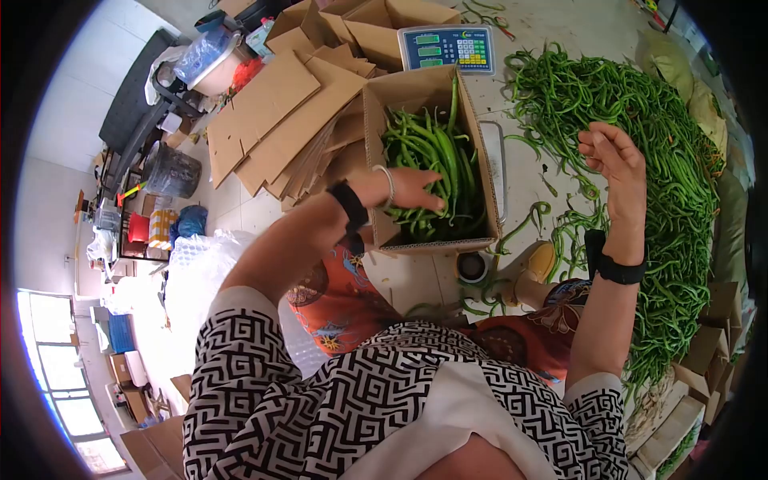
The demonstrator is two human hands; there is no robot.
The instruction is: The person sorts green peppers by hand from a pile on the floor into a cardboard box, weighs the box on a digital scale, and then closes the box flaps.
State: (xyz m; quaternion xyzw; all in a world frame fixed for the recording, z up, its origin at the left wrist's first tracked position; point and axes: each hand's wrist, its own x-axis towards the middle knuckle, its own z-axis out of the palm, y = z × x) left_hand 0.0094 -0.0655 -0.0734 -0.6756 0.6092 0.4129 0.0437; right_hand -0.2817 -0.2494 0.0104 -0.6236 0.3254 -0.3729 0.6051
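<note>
Under my left hand, half curled on them, green peppers fill the cardboard box; my right hand hangs open, empty, over the pepper pile.

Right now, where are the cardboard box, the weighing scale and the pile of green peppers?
cardboard box [374, 128], head view, left wall.
weighing scale [446, 48], head view, keypad panel.
pile of green peppers [672, 192], head view, middle of heap.

The left hand lies on green peppers inside a cardboard box; the right hand hovers empty above the heap
</note>
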